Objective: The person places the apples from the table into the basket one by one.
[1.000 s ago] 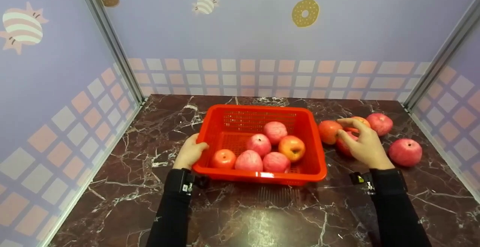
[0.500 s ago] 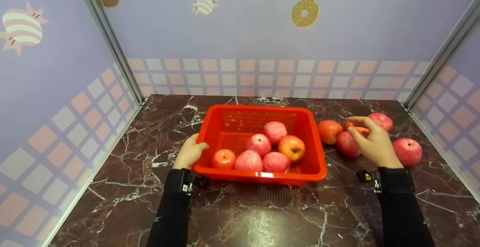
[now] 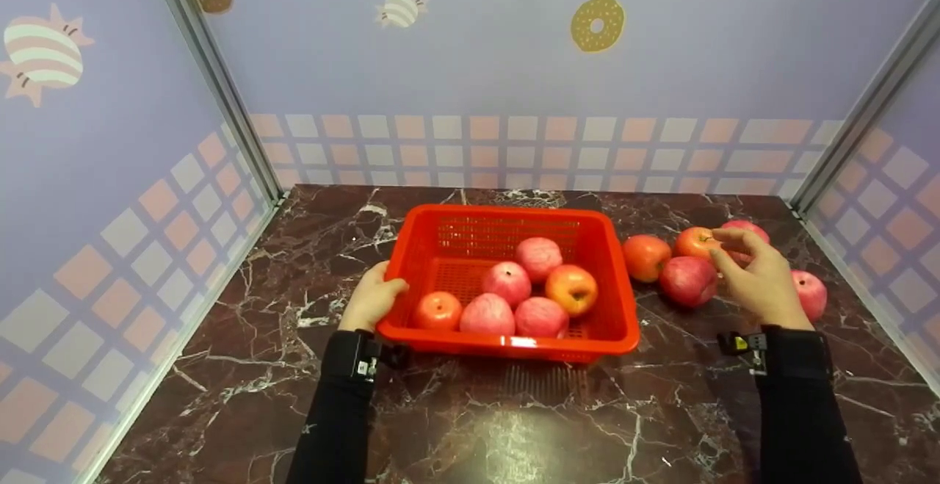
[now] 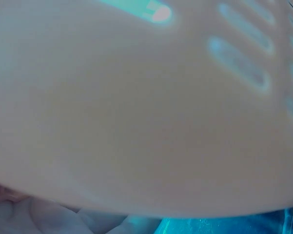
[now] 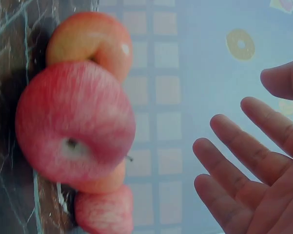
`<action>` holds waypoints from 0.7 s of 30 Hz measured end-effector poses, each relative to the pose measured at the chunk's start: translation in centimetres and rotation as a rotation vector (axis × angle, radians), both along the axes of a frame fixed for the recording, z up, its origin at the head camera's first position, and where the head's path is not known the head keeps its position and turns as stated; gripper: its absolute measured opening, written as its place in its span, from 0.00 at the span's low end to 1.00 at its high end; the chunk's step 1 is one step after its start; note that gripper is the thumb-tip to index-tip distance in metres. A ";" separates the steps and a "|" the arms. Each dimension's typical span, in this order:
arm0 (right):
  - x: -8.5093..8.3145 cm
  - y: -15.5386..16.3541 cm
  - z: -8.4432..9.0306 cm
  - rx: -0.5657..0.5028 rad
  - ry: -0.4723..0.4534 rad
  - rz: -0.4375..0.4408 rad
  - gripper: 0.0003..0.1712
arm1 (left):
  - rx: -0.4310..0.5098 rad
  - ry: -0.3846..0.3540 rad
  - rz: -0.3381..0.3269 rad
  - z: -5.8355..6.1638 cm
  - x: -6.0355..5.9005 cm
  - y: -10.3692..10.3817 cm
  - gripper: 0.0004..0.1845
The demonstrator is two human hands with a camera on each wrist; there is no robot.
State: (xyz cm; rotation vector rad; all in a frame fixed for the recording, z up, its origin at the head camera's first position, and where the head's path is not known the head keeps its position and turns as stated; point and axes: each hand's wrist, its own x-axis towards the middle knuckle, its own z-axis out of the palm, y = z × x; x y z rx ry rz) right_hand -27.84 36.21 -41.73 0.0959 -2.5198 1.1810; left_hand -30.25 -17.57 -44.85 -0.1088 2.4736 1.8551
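My left hand (image 3: pixel 371 299) grips the left rim of a red plastic basket (image 3: pixel 624 300), its thumb over the edge. Several apples lie inside, among them a yellow-red apple (image 3: pixel 571 291) and a pink apple (image 3: pixel 540 259). My right hand (image 3: pixel 760 278) hovers over the loose apples on the right, holding nothing. In the right wrist view its fingers (image 5: pixel 229 161) are extended, apart from a red apple (image 5: pixel 75 122). Close by in the head view are an orange-red apple (image 3: pixel 696 243) and a dark pink apple (image 3: pixel 689 281). The hand partly covers two more apples.
Another orange-red apple (image 3: pixel 646 258) lies close to the basket's right side. The dark marbled tabletop (image 3: pixel 470 425) is bounded by patterned panels (image 3: pixel 499 65) at the back and both sides. The left wrist view is mostly filled by the blurred basket wall (image 4: pixel 146 122).
My right hand has moved right across the loose apples, uncovering the orange-red and dark pink ones and covering more of the far right apple. The left hand and basket have stayed put.
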 end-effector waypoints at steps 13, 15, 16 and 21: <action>0.2 3.6 -0.5 0.108 -0.049 -0.196 0.29 | -0.018 0.014 0.002 0.2 0.2 0.1 0.24; 0.2 4.1 -0.7 0.126 -0.063 -0.213 0.29 | -0.020 0.012 0.004 0.2 0.1 0.1 0.24; 0.2 4.3 -0.8 0.130 -0.068 -0.220 0.29 | -0.022 0.011 0.006 0.2 0.1 0.0 0.24; 0.2 5.4 -1.3 0.126 -0.094 -0.257 0.29 | -0.029 0.012 0.005 0.1 0.1 0.0 0.23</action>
